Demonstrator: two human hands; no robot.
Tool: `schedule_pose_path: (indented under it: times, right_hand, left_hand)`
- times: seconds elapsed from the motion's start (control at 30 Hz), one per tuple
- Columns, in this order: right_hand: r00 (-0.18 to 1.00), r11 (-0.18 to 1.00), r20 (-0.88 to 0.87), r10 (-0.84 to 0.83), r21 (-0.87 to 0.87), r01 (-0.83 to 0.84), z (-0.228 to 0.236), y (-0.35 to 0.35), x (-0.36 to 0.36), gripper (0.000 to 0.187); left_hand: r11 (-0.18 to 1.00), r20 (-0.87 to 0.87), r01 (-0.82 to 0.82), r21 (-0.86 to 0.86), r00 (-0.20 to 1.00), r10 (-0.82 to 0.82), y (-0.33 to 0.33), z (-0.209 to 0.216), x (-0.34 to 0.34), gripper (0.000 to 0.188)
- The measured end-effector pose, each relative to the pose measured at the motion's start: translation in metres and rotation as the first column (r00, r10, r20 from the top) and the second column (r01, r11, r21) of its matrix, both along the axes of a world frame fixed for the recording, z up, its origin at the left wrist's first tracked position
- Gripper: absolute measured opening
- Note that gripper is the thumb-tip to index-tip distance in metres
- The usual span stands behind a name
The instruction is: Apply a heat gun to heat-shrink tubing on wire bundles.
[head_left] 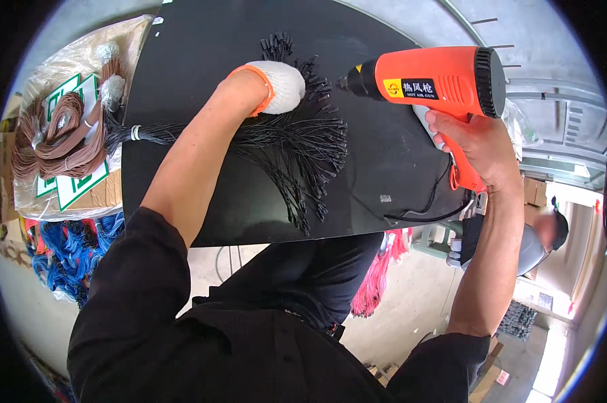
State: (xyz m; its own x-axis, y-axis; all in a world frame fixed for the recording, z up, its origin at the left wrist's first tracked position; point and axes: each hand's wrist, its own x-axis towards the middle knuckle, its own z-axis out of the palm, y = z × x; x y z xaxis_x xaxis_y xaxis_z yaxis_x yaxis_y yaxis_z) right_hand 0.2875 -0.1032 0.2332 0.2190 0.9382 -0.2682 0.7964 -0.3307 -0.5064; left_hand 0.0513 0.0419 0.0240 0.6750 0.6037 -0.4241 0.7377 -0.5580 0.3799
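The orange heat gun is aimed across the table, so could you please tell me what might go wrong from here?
The nozzle of the orange heat gun points toward the gloved left hand; if hot air is blowing, which the picture cannot show, it might burn that hand.
The black wires lie crowded together, so heat could reach some ends more than others.
The loose black cord near the table's edge might snag.

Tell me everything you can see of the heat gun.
The heat gun has an orange-red, plastic-looking body, a black ribbed rear cap, side vents, a yellow-and-black label and a dark nozzle. The right hand grips its handle, holding it over the black table, nozzle pointing left toward the black wires. Whether it is running cannot be told.
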Motion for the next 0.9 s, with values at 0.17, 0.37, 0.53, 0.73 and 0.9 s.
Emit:
schedule_pose_path:
  times: [0.17,0.37,0.53,0.73,0.9]
  right_hand:
    - [1.0,1.0,-0.022,0.017,0.001,-0.017,-0.003,0.005,0.003,0.026]
    - [0.999,0.999,-0.009,0.032,0.002,-0.032,-0.002,0.009,-0.006,0.026]
    - [0.997,0.998,0.032,0.066,-0.014,-0.065,0.003,0.007,-0.013,0.026]
    - [0.997,0.997,0.011,0.08,-0.022,-0.08,0.002,0.007,-0.017,0.027]
    - [0.997,0.997,0.03,0.073,-0.017,-0.072,-0.002,0.01,-0.017,0.028]
  left_hand:
    - [1.0,0.189,0.003,0.002,0.982,-0.004,-0.006,0.008,-0.007,0.044]
    - [0.995,-0.041,-0.058,0.085,0.997,0.062,0.004,0.0,-0.005,0.04]
    - [0.987,0.173,-0.089,0.13,0.983,0.066,0.009,-0.013,-0.013,0.033]
    - [0.99,0.131,-0.09,0.11,0.988,0.075,0.023,-0.024,-0.013,0.033]
    - [0.991,0.081,-0.099,0.086,0.992,0.092,0.021,-0.02,-0.009,0.036]
